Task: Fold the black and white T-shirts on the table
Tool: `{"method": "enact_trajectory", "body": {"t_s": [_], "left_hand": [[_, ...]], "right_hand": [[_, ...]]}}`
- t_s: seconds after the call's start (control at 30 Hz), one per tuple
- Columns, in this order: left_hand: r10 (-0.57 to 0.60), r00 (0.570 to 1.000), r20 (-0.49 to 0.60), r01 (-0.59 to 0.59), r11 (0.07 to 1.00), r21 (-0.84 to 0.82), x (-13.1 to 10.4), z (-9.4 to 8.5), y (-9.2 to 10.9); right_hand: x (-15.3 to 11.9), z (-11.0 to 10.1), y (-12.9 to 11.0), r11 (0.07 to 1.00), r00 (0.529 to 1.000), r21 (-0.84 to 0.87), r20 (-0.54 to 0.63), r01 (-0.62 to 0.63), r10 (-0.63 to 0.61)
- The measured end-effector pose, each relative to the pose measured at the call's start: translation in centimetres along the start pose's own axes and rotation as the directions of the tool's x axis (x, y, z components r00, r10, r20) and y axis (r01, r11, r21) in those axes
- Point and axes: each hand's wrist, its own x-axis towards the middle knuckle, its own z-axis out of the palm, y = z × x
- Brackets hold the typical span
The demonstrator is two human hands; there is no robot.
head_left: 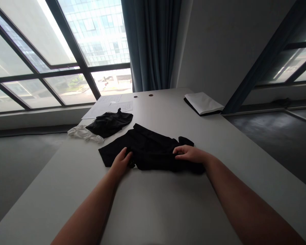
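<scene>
A black garment (153,149) lies spread and partly folded across the middle of the white table (148,204). At its near left part, my left hand (121,161) grips the cloth between thumb and fingers. My right hand (188,153) pinches the fabric near the right end, with the fingertips pointing left. A small flap of black cloth sticks up just beyond the right hand. Some of the fingers of both hands are hidden by the cloth or by the hands themselves.
Crumpled black cloth (111,123) and white cloth (85,133) lie at the table's left edge, with paper sheets (102,106) behind. A folded white item (203,102) rests on something black at the back right. Curtain (153,44) and windows stand beyond.
</scene>
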Motion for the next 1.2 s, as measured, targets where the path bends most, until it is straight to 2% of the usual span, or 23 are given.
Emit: {"method": "enact_trajectory", "body": {"t_s": [0.07, 0.17, 0.2, 0.27, 0.37, 0.43, 0.53, 0.63, 0.7, 0.77, 0.87, 0.97, 1.03, 1.1, 1.13, 1.2], "left_hand": [[-0.009, 0.999, -0.039, 0.009, 1.000, -0.004, -0.1, -0.1, 0.4], [0.019, 0.984, -0.175, 0.028, 0.964, 0.265, -0.1, -0.6, 0.7], [0.043, 0.979, -0.198, 0.033, 0.930, 0.365, 0.0, -1.0, 0.6], [0.083, 0.979, -0.187, 0.020, 0.870, 0.493, 0.4, -1.6, 0.2], [0.081, 0.995, -0.065, -0.034, 0.846, 0.531, 0.9, -2.4, -0.6], [0.058, 0.998, 0.009, -0.055, 0.854, 0.517, 1.1, -2.7, -0.9], [0.084, 0.986, 0.146, -0.149, 0.840, 0.522, 0.9, -2.7, -1.0], [0.124, 0.943, 0.308, -0.290, 0.758, 0.584, 0.5, -2.2, -0.9], [0.123, 0.933, 0.339, -0.323, 0.704, 0.633, 0.5, -1.8, -0.9], [0.121, 0.935, 0.334, -0.322, 0.687, 0.651, 0.4, -1.5, -0.5], [0.098, 0.936, 0.339, -0.301, 0.726, 0.619, 0.3, -1.6, 0.9], [0.024, 0.935, 0.355, -0.219, 0.825, 0.520, -0.6, -2.2, 2.9], [-0.006, 0.903, 0.430, -0.154, 0.929, 0.336, -1.5, -2.7, 3.9], [-0.009, 0.865, 0.501, -0.036, 0.996, 0.079, -2.3, -3.2, 4.2], [-0.023, 0.863, 0.504, 0.045, 0.998, -0.032, -2.6, -3.4, 4.1], [-0.098, 0.890, 0.446, 0.197, 0.964, -0.181, -2.8, -3.6, 3.7]], "right_hand": [[0.1, -0.2, 0.1, 1.000, 0.998, -0.008, -0.060, -0.012, 0.012], [-0.1, -0.7, 0.0, 0.989, 0.955, -0.146, -0.296, -0.007, -0.037], [-0.4, -0.9, -0.1, 0.977, 0.941, -0.211, -0.331, -0.002, -0.069], [-1.3, -1.5, -0.5, 0.948, 0.953, -0.318, -0.279, 0.022, -0.115], [-3.0, -2.0, -0.5, 0.915, 0.990, -0.397, -0.079, 0.075, -0.115], [-3.6, -2.0, 0.3, 0.890, 0.992, -0.446, -0.027, 0.100, -0.126], [-3.2, -1.7, 2.3, 0.843, 0.979, -0.526, -0.086, 0.114, -0.186], [-1.8, -1.5, 3.8, 0.839, 0.951, -0.529, -0.178, 0.124, -0.253], [-1.1, -1.4, 3.7, 0.852, 0.932, -0.505, -0.226, 0.137, -0.283], [-0.9, -1.3, 2.8, 0.871, 0.925, -0.474, -0.257, 0.131, -0.279], [-1.8, -1.1, 0.5, 0.930, 0.948, -0.350, -0.239, 0.116, -0.209], [-3.6, -1.4, -1.1, 0.991, 0.989, -0.096, -0.112, 0.089, -0.099], [-4.8, -1.9, -1.4, 0.995, 0.999, 0.100, -0.039, 0.026, -0.023], [-5.6, -2.5, -0.9, 0.959, 0.998, 0.282, -0.064, 0.007, 0.011], [-5.8, -2.7, -0.5, 0.935, 0.994, 0.353, -0.105, 0.020, 0.018], [-5.3, -2.9, 0.4, 0.910, 0.981, 0.412, -0.191, 0.048, 0.035]]}}
